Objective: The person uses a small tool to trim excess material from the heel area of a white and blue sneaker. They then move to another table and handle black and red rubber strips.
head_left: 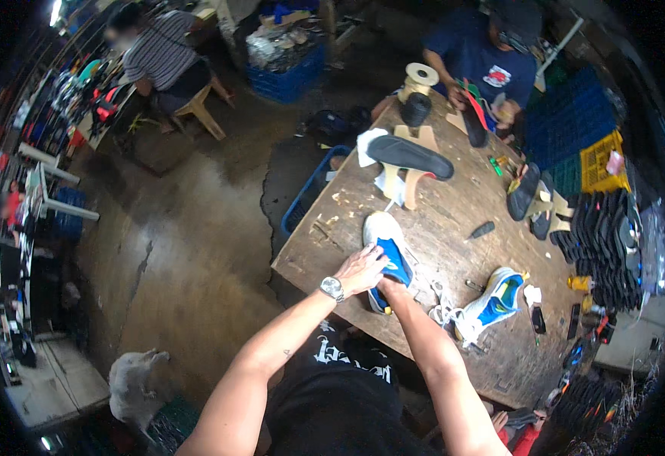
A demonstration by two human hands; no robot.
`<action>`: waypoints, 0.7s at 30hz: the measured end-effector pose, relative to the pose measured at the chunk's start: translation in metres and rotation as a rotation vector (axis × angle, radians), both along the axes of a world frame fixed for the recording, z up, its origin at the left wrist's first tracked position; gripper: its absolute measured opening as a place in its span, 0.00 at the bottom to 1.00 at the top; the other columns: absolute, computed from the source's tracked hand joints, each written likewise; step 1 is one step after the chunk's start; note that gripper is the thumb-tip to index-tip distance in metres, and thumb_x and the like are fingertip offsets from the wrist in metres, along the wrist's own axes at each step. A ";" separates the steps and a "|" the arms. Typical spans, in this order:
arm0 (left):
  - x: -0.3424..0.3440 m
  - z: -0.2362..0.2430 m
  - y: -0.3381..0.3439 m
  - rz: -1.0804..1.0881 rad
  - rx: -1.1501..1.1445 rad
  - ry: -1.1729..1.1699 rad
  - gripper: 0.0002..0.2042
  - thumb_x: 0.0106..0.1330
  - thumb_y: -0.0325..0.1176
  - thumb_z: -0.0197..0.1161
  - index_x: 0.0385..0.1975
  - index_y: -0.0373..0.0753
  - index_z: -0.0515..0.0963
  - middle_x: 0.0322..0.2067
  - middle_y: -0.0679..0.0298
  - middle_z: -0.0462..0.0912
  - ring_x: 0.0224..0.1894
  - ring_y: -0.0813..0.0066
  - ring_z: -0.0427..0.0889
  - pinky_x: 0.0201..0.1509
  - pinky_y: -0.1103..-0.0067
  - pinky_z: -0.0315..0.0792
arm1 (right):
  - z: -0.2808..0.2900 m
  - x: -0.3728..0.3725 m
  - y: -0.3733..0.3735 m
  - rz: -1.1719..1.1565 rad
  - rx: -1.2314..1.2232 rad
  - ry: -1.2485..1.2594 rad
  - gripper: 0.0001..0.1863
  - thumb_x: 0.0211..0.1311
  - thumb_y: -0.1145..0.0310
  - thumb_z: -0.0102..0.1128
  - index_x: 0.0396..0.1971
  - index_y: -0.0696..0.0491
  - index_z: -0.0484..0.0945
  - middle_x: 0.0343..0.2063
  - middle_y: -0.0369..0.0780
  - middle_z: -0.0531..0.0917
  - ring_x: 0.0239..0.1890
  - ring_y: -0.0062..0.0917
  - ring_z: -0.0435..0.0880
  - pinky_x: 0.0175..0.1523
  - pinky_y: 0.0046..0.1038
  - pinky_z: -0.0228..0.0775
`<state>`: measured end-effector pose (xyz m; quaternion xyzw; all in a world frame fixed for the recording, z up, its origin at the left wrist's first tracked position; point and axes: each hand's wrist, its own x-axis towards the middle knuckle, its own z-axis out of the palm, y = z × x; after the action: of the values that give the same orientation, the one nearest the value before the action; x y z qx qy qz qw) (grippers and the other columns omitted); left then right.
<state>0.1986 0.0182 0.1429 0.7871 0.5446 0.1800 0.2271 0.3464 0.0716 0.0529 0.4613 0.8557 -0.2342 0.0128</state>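
A white sneaker with a blue tongue and lining lies on the near left part of the wooden table, toe pointing away from me. My left hand, a watch on its wrist, grips the sneaker by its side and tongue, fingers bent over the blue part. At the shoe's opening is my right hand; its fingers are hidden inside or behind the shoe. To the right rests the matching sneaker, blue inside, with loose white laces beside it.
On the wooden table lie a black sole, a thread spool and a small dark tool. Across it a person handles a sole. Stacked black soles and a yellow crate stand right.
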 end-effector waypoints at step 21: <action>-0.004 -0.013 0.021 -0.421 0.009 -0.054 0.11 0.59 0.30 0.54 0.34 0.32 0.81 0.45 0.43 0.82 0.53 0.47 0.79 0.68 0.60 0.66 | 0.014 -0.010 0.010 -0.051 -0.069 -0.047 0.16 0.64 0.65 0.51 0.43 0.60 0.81 0.43 0.52 0.85 0.46 0.43 0.83 0.53 0.40 0.74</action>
<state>0.1949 0.0395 0.1298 0.8793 0.3610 0.1520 0.2710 0.3365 0.0814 0.0673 0.4877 0.8344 -0.2530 0.0426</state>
